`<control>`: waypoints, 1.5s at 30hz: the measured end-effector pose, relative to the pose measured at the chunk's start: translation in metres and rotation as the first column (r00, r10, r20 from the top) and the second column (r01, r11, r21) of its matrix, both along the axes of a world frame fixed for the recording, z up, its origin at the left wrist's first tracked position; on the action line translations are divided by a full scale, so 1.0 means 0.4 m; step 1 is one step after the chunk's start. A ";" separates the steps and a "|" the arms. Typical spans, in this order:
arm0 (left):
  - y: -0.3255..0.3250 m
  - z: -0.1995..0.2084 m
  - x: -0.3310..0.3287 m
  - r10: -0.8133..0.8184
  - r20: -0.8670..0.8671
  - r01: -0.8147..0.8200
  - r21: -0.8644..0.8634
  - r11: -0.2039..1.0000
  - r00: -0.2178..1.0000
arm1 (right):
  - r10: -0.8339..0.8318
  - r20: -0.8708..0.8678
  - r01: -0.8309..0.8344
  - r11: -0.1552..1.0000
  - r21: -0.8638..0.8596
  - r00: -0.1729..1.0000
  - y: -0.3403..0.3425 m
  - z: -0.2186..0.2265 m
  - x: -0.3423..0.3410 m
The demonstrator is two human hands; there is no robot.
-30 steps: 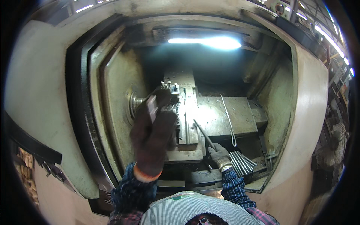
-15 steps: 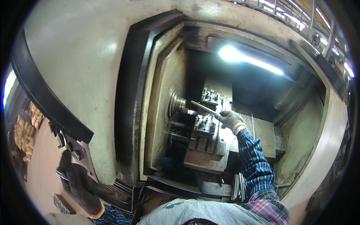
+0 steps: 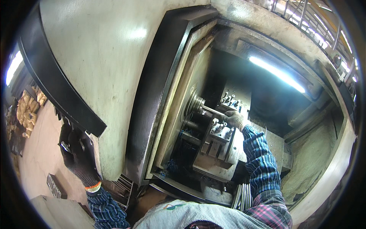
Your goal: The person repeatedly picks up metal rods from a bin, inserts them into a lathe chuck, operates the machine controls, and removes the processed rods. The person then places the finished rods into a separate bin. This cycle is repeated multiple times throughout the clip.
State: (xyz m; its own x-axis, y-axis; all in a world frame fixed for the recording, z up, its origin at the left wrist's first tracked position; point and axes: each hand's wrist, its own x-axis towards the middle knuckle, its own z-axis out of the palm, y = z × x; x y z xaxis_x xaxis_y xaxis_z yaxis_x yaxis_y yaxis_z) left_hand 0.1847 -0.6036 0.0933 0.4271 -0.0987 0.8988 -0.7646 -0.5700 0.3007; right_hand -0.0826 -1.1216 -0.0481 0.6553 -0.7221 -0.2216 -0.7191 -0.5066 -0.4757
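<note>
My right hand (image 3: 234, 119), in a pale work glove, is closed round one end of a slim metal rod (image 3: 214, 111). The rod's other end meets the round spindle chuck (image 3: 197, 104) of a lathe; I cannot tell how far it goes in. Below that hand lies the tool block (image 3: 220, 129) with several upright bolts. My left hand (image 3: 78, 154), in a dark glove, is up against the control panel (image 3: 90, 147) at the door's lower edge. A shiny metal piece (image 3: 65, 146) shows between its curled fingers; the rest of it is hidden.
Several metal rods (image 3: 242, 196) stand in a bundle beside my right sleeve. A lit tube lamp (image 3: 277, 74) hangs inside the machine. The black-edged sliding door (image 3: 152, 95) rises on the left. A dark ridged block (image 3: 56, 186) lies at the lower left.
My right hand has brought the rod toward the chuck, and its tip now meets it. My left hand has moved up along the control panel with the shiny piece. The whole view has shifted.
</note>
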 end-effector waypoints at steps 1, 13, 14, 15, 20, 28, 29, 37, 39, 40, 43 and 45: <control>-0.006 -0.011 0.000 -0.213 -0.140 0.173 -0.254 0.952 0.967 | 0.031 0.054 -0.029 0.999 -0.041 0.998 -0.010 -0.022 0.003; 0.018 -0.050 0.000 -0.250 -0.105 0.187 -0.412 0.892 0.963 | -0.033 -0.057 0.039 0.994 0.100 0.998 0.016 0.105 -0.041; 0.005 -0.041 -0.008 -0.416 -0.126 0.270 -0.588 0.763 0.900 | 0.074 -0.084 -0.076 0.997 -0.028 0.994 0.006 0.088 -0.018; -0.002 -0.033 -0.012 -0.574 -0.107 0.321 -0.741 0.591 0.812 | 0.133 -0.085 -0.140 0.987 -0.081 0.987 0.002 0.078 0.011; -0.029 -0.022 -0.004 -0.300 -0.232 0.154 -0.492 0.857 0.925 | 0.382 -0.073 -0.387 0.886 -0.256 0.921 -0.011 0.018 0.211; 0.000 0.026 -0.056 -0.314 -0.377 0.128 -0.444 0.887 0.871 | 0.394 0.077 -0.390 0.918 -0.069 0.916 0.030 0.035 0.230; 0.010 0.034 -0.064 -0.282 -0.402 0.109 -0.403 0.909 0.871 | 0.389 0.066 -0.384 0.920 -0.078 0.919 0.055 0.048 0.242; -0.019 -0.021 -0.104 -0.116 -0.118 0.097 -0.156 0.983 0.986 | 0.458 0.023 -0.455 0.887 -0.077 0.889 -0.040 -0.035 0.211; -0.008 -0.025 -0.136 -0.039 0.013 0.040 -0.101 0.994 0.999 | 0.284 -0.164 -0.310 0.937 -0.159 0.944 0.099 0.071 0.230; -0.005 -0.017 -0.145 0.004 -0.051 -0.007 -0.068 0.998 0.999 | 0.243 -0.164 -0.278 0.928 -0.247 0.956 0.110 0.082 0.216; 0.019 0.005 -0.122 -0.032 -0.075 0.032 -0.005 0.999 0.997 | 0.220 -0.107 -0.244 0.865 -0.438 0.970 0.140 0.097 0.192; 0.054 0.041 -0.124 -0.192 -0.233 0.192 -0.025 0.981 0.953 | 0.206 -0.079 -0.219 0.863 -0.454 0.975 0.156 0.105 0.179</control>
State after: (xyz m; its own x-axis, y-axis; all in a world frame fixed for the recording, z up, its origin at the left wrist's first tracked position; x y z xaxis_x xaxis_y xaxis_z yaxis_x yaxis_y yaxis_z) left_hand 0.1350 -0.5819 0.1097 0.5984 -0.1976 0.7764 -0.7678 -0.4185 0.4852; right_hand -0.0111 -1.0592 -0.0060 0.8031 -0.5905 0.0799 -0.5782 -0.8047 -0.1351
